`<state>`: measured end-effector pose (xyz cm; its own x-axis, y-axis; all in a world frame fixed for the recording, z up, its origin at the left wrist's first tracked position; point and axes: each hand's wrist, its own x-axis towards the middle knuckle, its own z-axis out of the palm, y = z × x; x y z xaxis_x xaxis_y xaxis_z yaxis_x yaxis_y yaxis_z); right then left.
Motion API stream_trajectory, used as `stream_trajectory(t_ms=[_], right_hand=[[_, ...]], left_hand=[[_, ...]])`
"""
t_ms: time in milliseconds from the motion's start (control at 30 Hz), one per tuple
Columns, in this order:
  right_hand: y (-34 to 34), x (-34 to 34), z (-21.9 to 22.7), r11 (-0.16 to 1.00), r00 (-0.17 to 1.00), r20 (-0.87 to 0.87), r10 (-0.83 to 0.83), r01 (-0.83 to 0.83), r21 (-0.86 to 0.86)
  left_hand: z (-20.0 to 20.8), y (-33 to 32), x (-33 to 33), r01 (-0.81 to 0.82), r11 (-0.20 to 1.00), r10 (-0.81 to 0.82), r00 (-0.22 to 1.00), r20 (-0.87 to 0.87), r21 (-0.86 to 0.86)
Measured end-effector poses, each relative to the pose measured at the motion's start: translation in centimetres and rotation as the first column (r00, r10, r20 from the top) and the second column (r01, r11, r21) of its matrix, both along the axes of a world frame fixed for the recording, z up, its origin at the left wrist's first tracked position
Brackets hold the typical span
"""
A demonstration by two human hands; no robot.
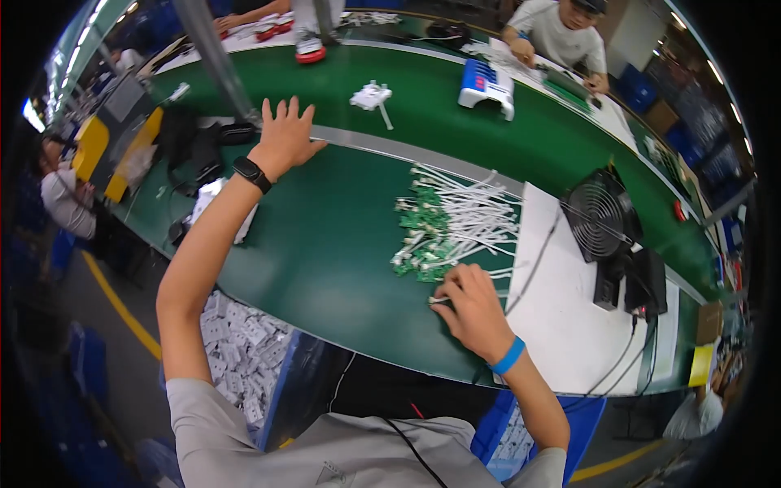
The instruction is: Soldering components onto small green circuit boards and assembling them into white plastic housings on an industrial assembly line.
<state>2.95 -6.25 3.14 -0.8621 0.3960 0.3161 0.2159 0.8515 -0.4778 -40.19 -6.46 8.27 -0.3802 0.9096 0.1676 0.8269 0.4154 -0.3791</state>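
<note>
My left hand (285,137) is stretched out over the far edge of the green bench, its fingers spread and holding nothing. Close to the near side of the pile, my right hand (473,315) has thumb and fingers pinched together. A small white piece (436,301) shows at those fingertips; the rest of it is hidden by the hand. Just beyond lies a pile of green circuit boards (423,213) with white cables (482,213) fanning out to the right.
A green conveyor belt (325,81) runs behind the bench, carrying a white part (372,96) and a blue-and-white housing (486,88). A black fan (600,213) stands on a white board (545,325) at right. A bin (281,382) holds white plastic parts. Co-workers sit across.
</note>
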Motion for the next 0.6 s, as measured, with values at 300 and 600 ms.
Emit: stream_trajectory(t_ms=[300,600], right_hand=[[0.2,0.4,1.6,0.988,0.919,-0.362,-0.154,0.151,-0.038],[0.2,2.9,2.9,0.808,0.715,-0.452,-0.534,0.276,-0.520]], left_hand=[[-0.4,-9.1,-6.0,0.024,0.994,0.013,0.939,0.343,-0.103],[-1.8,-5.6,-6.4,-0.106,0.994,0.111,0.902,0.417,-0.036]])
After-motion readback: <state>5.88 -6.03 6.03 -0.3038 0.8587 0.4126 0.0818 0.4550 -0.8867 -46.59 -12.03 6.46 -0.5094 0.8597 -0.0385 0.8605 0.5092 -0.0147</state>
